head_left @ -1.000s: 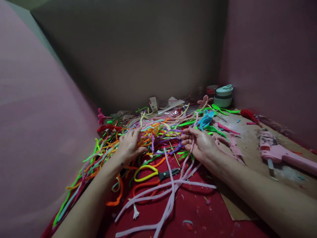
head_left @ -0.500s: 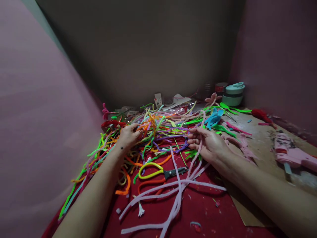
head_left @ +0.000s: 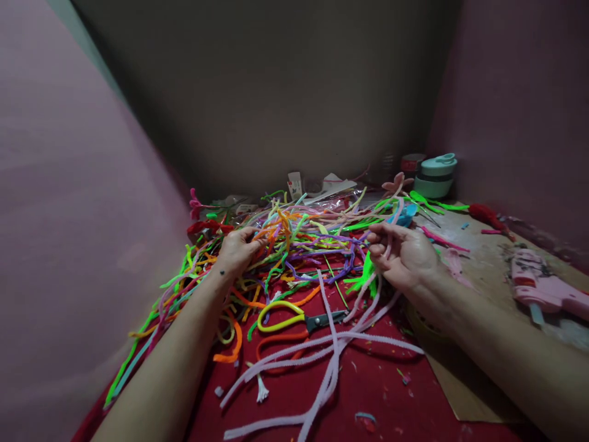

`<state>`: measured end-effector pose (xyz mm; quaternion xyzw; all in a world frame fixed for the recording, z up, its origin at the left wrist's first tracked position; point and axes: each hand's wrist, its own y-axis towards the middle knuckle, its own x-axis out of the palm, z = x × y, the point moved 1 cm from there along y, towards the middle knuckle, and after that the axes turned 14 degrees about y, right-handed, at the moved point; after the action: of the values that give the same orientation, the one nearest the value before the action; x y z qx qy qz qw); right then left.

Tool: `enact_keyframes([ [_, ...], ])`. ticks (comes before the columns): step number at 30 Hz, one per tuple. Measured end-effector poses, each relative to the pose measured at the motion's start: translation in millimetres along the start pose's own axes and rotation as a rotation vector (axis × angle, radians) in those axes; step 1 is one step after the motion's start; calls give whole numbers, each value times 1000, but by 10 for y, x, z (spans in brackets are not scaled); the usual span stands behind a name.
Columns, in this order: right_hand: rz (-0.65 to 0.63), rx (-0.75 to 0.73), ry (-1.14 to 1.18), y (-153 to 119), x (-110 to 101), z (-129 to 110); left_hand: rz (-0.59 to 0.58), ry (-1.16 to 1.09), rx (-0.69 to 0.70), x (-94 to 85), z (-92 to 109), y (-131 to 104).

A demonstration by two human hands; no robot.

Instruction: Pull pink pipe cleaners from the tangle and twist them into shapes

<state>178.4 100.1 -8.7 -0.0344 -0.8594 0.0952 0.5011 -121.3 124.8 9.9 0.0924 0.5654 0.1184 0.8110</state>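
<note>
My left hand (head_left: 239, 252) is closed at the left of a tangled heap of multicoloured pipe cleaners (head_left: 317, 245), pinching some strands near an orange bunch (head_left: 281, 228). Palm up on the right, my right hand (head_left: 407, 255) has its fingers curled around a pale pink pipe cleaner (head_left: 396, 215). Several pale lilac pipe cleaners (head_left: 331, 368) lie crossed in front of me. Scissors (head_left: 281, 316) with one yellow and one orange handle rest partly beneath them. Bright green pieces (head_left: 365, 277) lie just below my right fingers.
A pink glue gun (head_left: 536, 285) lies on a brown board (head_left: 483, 393) at the right. A teal lidded container (head_left: 434, 176) stands at the back. Turquoise pieces (head_left: 405, 215) are behind my right hand. Scraps dot the red cloth (head_left: 400, 411); walls rise on both sides.
My right hand has moved right, and its fingers are more curled, with the pale pink pipe cleaner still in it. The left hand has hardly moved.
</note>
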Motion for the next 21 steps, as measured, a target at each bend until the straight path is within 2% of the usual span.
enact_keyframes([
  [3,75,35,2,13,-3,-32,16,-104,-41,-13,11,-15],
  [7,73,63,-5,3,-4,-29,14,-227,-95,-39,43,-50],
  [21,112,44,-26,-2,3,-57,25,-348,-150,-113,98,-147],
])
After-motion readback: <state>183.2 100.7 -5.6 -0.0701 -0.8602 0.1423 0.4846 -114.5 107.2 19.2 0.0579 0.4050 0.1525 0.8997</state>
